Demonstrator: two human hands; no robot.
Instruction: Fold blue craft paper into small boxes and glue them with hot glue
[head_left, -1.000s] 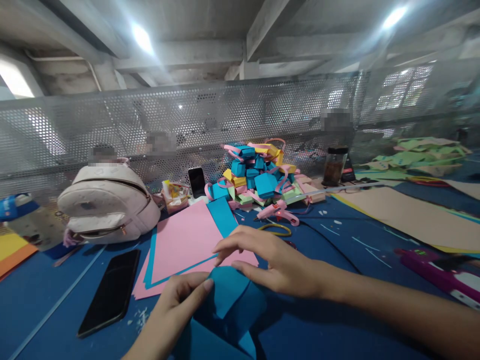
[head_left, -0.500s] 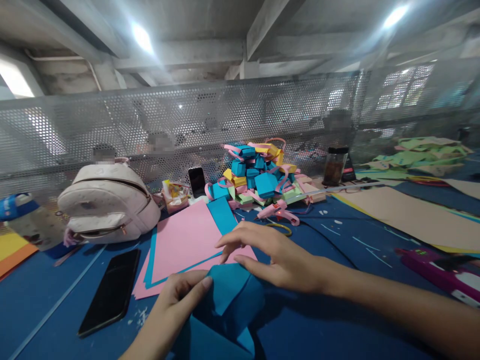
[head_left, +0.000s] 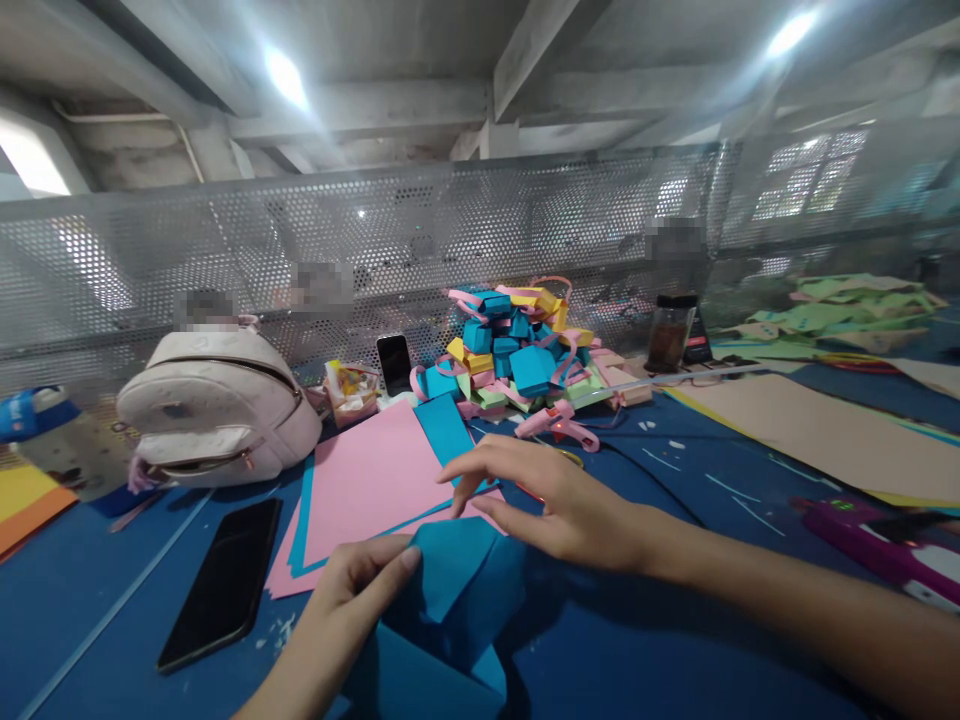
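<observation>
A partly folded blue paper box (head_left: 457,610) is at the bottom centre, with loose flaps towards me. My left hand (head_left: 367,590) pinches its left upper edge between thumb and fingers. Over the far edge of the box arches my right hand (head_left: 547,500), fingers apart and curved; its fingertips are close to the paper, and I cannot tell whether they touch it. Behind both hands lies a stack of pink paper (head_left: 375,480) with blue sheets (head_left: 446,425) among it. Just beyond my right hand rests a pink glue gun (head_left: 559,425) with a small red light.
Folded blue, yellow and pink paper boxes (head_left: 510,345) form a heap against the perforated metal screen (head_left: 390,230). At left are a black phone (head_left: 221,580), a white backpack (head_left: 217,405) and a bottle (head_left: 75,450). A purple tool (head_left: 877,545) and beige sheets (head_left: 825,430) lie at right.
My right hand has shifted slightly right and up, its fingers a little more spread. The blue paper box and my left hand have moved very slightly left.
</observation>
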